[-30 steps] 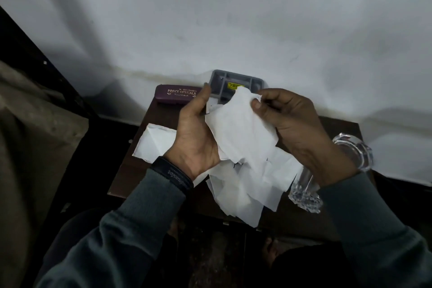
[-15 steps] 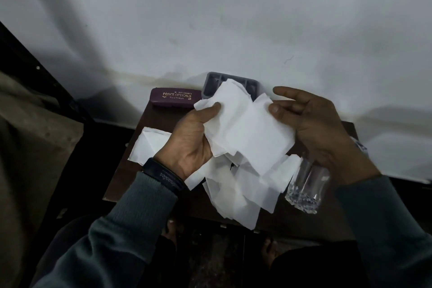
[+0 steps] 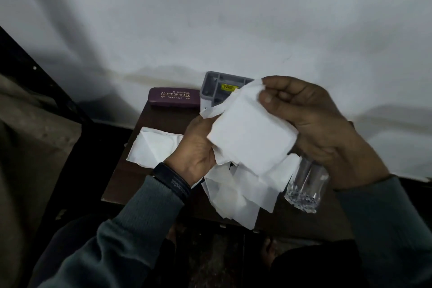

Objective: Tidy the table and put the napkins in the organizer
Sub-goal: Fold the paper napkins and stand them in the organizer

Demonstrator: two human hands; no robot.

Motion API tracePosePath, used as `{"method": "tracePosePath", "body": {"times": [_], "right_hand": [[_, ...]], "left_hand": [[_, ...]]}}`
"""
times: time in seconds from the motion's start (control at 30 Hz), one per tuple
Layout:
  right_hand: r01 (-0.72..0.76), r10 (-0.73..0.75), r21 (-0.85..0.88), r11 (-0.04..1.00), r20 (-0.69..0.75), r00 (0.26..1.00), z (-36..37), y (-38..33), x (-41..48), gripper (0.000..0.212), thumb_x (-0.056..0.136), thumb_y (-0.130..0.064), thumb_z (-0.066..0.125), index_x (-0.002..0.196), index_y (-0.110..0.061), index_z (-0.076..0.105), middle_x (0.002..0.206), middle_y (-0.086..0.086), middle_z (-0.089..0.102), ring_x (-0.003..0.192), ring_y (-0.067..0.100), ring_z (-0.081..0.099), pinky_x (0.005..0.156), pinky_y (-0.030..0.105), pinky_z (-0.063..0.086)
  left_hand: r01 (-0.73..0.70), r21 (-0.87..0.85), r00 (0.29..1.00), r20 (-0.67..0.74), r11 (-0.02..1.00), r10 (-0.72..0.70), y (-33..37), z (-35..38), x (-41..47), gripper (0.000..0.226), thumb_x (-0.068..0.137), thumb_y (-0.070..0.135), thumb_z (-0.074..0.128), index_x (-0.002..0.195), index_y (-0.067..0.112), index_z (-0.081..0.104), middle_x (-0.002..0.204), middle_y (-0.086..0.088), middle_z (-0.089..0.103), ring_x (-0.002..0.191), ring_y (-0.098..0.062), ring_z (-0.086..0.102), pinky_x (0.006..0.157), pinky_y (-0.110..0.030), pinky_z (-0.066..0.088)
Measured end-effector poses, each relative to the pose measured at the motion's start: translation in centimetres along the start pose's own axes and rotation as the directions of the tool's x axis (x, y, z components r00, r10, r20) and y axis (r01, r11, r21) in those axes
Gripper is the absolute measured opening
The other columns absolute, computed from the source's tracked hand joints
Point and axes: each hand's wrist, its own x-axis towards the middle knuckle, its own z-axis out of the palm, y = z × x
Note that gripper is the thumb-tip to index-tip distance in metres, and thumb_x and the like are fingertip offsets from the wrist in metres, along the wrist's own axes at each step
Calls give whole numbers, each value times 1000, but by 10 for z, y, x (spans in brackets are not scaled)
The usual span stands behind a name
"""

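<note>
Over the middle of the table (image 3: 163, 119), both hands are up holding a bunch of white napkins (image 3: 250, 140): left hand (image 3: 198, 149) palm-up, clamping the lower left edge, right hand (image 3: 313, 121) curled over, pinching the top corner. More napkins trail toward the front edge, another sheet (image 3: 154, 145) lies left, and the grey organizer (image 3: 217, 86) sits at the back edge beside a glasses case (image 3: 174, 97).

Dark wooden table (image 3: 126, 177), spectacle case (image 3: 174, 97), grey organizer (image 3: 211, 86), loose napkins (image 3: 155, 147), glass (image 3: 306, 188)
</note>
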Motion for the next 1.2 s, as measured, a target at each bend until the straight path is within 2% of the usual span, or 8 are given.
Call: {"method": "tracePosePath", "body": {"times": [0.17, 0.27, 0.4, 0.57, 0.7, 0.83, 1.0, 1.2], "right_hand": [[-12, -93, -358, 934, -274, 957, -1, 28, 17, 20, 83, -6, 83, 95, -21, 78, 78, -14, 78, 75, -3, 70, 70, 11, 52], [-24, -116, -416, 909, -308, 944, -1, 38, 19, 21, 83, -9, 84, 95, -26, 77, 78, -17, 77, 74, -5, 69, 71, 11, 51], [-47, -127, -509, 859, -301, 945, -2, 38, 21, 26, 82, -28, 86, 100, -42, 72, 93, -26, 75, 78, -9, 68, 73, 12, 52], [-147, 71, -404, 903, -197, 978, -15, 34, 17, 27, 82, -18, 86, 103, -30, 75, 89, -14, 80, 78, -3, 74, 60, 10, 53], [-144, 23, -461, 876, -258, 966, -22, 31, 14, 20, 81, -17, 87, 89, -33, 78, 78, -21, 77, 71, -6, 72, 59, 13, 54], [-125, -15, -467, 875, -284, 959, -32, 23, 10, 16, 87, -15, 81, 86, -30, 78, 79, -19, 77, 74, -7, 70, 70, 16, 58], [-79, -40, -366, 927, -307, 951, -30, 8, 0, 9, 89, -17, 78, 97, -22, 79, 93, -6, 81, 87, 4, 74, 84, 27, 59], [-44, 24, -90, 995, -211, 977, -4, 9, 0, 18, 83, -16, 81, 88, -33, 81, 94, 0, 81, 87, 14, 78, 65, 35, 64]], "left_hand": [[119, -67, 993, 28, 991, -118, 1, 9, -2, 38, 105, 11, 42, 135, -7, 56, 133, -20, 61, 120, -31, 59, 115, -45, 43], [288, -315, 943, 254, 904, -212, 5, 20, -7, 46, 103, 22, 42, 142, 0, 51, 130, -7, 54, 127, -12, 46, 124, -32, 27], [315, -372, 937, 269, 873, -223, 1, 12, 1, 60, 105, 40, 41, 155, 6, 41, 133, -7, 52, 127, -23, 46, 126, -40, 20], [253, -262, 965, 143, 931, -221, 5, 8, 3, 63, 105, 48, 40, 149, 5, 51, 149, -16, 55, 129, -33, 58, 124, -48, 29], [165, -185, 986, 32, 969, -162, 8, 7, 1, 53, 107, 42, 38, 129, 4, 69, 122, -18, 74, 107, -34, 74, 92, -46, 60], [111, -176, 993, -8, 978, -114, 8, 6, 1, 54, 109, 46, 35, 142, 11, 60, 137, -13, 68, 127, -31, 64, 110, -48, 47], [89, -243, 996, 26, 966, -85, 9, 5, 2, 56, 109, 49, 34, 140, 13, 62, 134, -10, 70, 121, -27, 67, 103, -46, 51], [67, -348, 994, 99, 935, -34, 8, 8, 2, 57, 108, 54, 36, 141, 15, 61, 144, -13, 63, 137, -35, 55, 119, -55, 36]]}}
